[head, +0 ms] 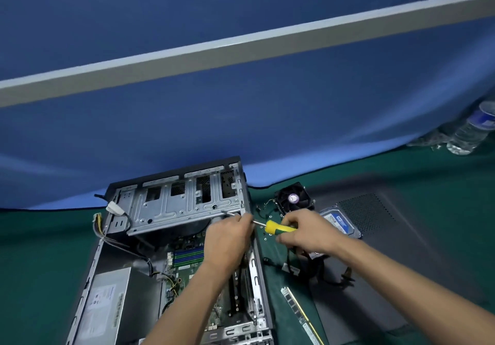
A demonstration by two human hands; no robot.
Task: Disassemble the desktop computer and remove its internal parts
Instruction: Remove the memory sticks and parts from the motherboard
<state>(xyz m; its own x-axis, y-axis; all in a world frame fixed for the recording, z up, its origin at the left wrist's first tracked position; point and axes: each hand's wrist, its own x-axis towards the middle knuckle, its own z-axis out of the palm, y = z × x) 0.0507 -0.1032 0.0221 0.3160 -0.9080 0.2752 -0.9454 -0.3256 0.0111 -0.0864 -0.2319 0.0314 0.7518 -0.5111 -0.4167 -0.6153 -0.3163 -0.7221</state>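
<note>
The open desktop case (101, 272) lies on a green mat, its metal drive cage (171, 208) at the far end. The green motherboard (187, 256) and the grey power supply (107, 304) sit inside. My right hand (308, 233) grips the yellow-and-green handle of a screwdriver (278, 228). Its shaft points left toward the cage's right edge. My left hand (227, 240) pinches the shaft near the tip, just inside the case's right wall.
Removed parts lie to the right of the case: a black cooler fan (294, 197), a blue-labelled hard drive (340, 222), a memory stick (300, 312), loose cables (313, 267) and the dark side panel (401, 237). A plastic water bottle (471, 133) lies far right. A blue partition stands behind.
</note>
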